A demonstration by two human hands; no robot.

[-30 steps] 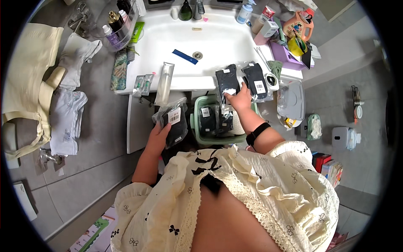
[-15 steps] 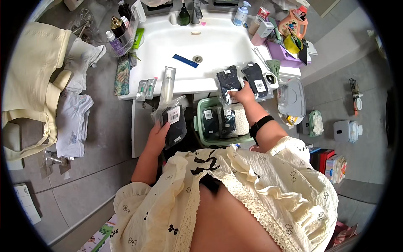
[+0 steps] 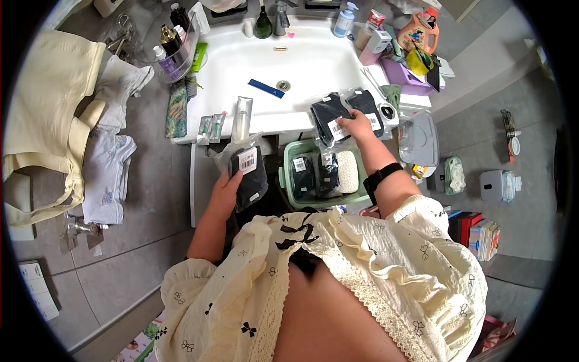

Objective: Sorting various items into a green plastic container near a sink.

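Note:
My left hand (image 3: pixel 225 192) is closed on a dark folded garment in a clear plastic bag (image 3: pixel 250 181), its white label facing up. On the sink's front rim, at the right, lie two similar bagged dark garments. My right hand (image 3: pixel 357 125) has its fingers closed on the nearer bagged garment (image 3: pixel 329 114), beside its label. The other bagged garment (image 3: pixel 360 101) lies partly under it, by my fingers. Below, a green plastic basket (image 3: pixel 283 179) holds more bagged dark garments (image 3: pixel 303 176) and a white textured item (image 3: pixel 347 172).
The white sink (image 3: pixel 229 60) has a blue strip (image 3: pixel 266 88) in its basin. A clear tube-shaped package (image 3: pixel 242 117) and small sachets (image 3: pixel 211 128) lie on its front left rim. Bottles and a purple bin (image 3: pixel 405 81) stand at the right, above a clear lidded box (image 3: pixel 418 142).
My right hand has shifted slightly right, and the bagged garment under it has turned and slid toward the other one. My left hand keeps its bag almost in place.

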